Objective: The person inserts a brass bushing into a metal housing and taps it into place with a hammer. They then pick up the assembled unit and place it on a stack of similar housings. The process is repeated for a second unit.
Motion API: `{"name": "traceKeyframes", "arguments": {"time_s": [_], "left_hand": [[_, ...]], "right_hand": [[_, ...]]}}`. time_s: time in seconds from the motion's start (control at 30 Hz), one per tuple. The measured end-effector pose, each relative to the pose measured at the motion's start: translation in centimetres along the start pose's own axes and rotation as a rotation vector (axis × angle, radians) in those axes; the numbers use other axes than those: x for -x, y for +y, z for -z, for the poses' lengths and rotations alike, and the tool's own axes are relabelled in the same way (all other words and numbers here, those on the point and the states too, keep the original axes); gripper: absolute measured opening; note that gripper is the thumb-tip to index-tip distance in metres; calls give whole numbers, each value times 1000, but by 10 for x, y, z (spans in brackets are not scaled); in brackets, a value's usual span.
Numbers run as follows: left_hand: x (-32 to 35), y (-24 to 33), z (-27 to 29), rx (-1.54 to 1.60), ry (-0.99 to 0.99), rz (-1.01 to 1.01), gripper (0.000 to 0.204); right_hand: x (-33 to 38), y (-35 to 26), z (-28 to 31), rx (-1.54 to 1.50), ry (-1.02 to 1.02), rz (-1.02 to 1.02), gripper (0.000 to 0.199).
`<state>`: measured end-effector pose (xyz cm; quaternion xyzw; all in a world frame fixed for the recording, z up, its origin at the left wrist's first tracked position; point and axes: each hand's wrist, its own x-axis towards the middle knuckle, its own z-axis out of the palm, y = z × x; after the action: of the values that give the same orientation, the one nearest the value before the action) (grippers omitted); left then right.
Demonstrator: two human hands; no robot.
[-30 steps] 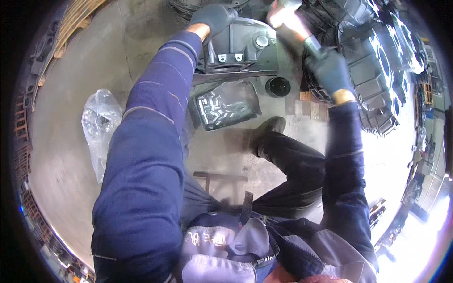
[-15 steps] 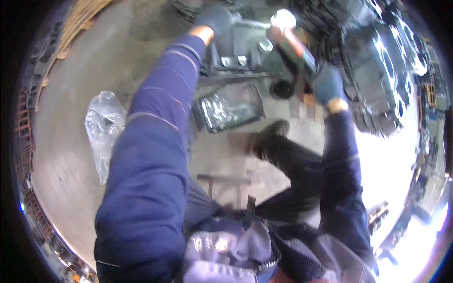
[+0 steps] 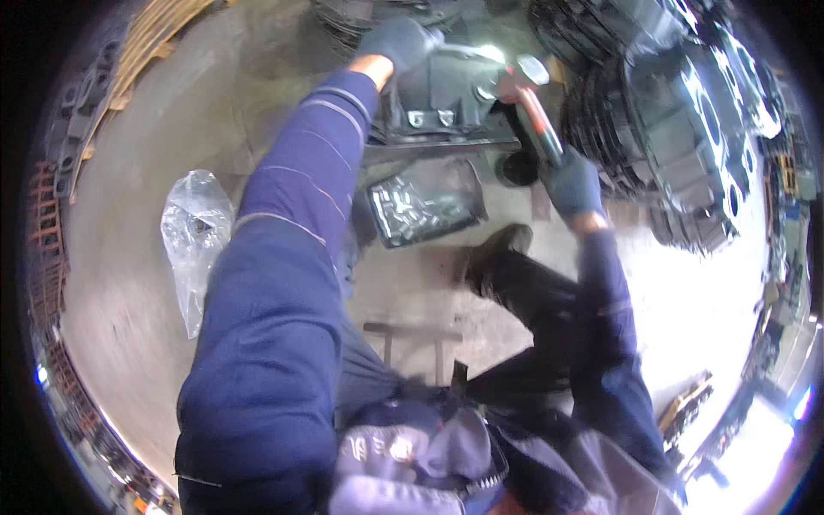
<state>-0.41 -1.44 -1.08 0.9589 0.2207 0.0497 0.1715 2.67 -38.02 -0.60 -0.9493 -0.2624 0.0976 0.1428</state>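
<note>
My left hand point(image 3: 399, 45), in a grey glove, is closed at the far side of a dark metal housing point(image 3: 433, 93). A slim pale metal rod point(image 3: 468, 51) reaches rightward from its fingers, the gripped end hidden. My right hand point(image 3: 573, 184), gloved too, wraps round the lower handle of a hammer point(image 3: 537, 120). The hammer has a red and black handle. Its head is at the housing's right side, close to the rod's bright far end; I cannot tell whether they touch.
On the near side of the housing lies a dark tray point(image 3: 390, 245) of small shiny metal parts. A black round piece point(image 3: 518, 168) sits beside it. Large black castings point(image 3: 661, 137) stand stacked at right. A clear plastic bag point(image 3: 197, 232) lies on the floor at left.
My right hand has come nearer to me and slightly left with the hammer. The hammer head has moved down towards the housing's right side. My left hand stays nearly in place.
</note>
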Motion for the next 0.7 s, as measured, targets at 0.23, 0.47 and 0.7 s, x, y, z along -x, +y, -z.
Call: {"name": "traceKeyframes", "arguments": {"time_s": [0.23, 0.47, 0.7], "left_hand": [[0, -2, 7, 48, -162, 31, 55], [4, -1, 4, 70, -70, -15, 59], [2, -4, 2, 105, -67, -9, 60]], "right_hand": [[57, -7, -40, -418, -50, -269, 49], [-1, -53, 129, -504, 533, 317, 23], [1, -52, 19, 149, -39, -101, 30]]}}
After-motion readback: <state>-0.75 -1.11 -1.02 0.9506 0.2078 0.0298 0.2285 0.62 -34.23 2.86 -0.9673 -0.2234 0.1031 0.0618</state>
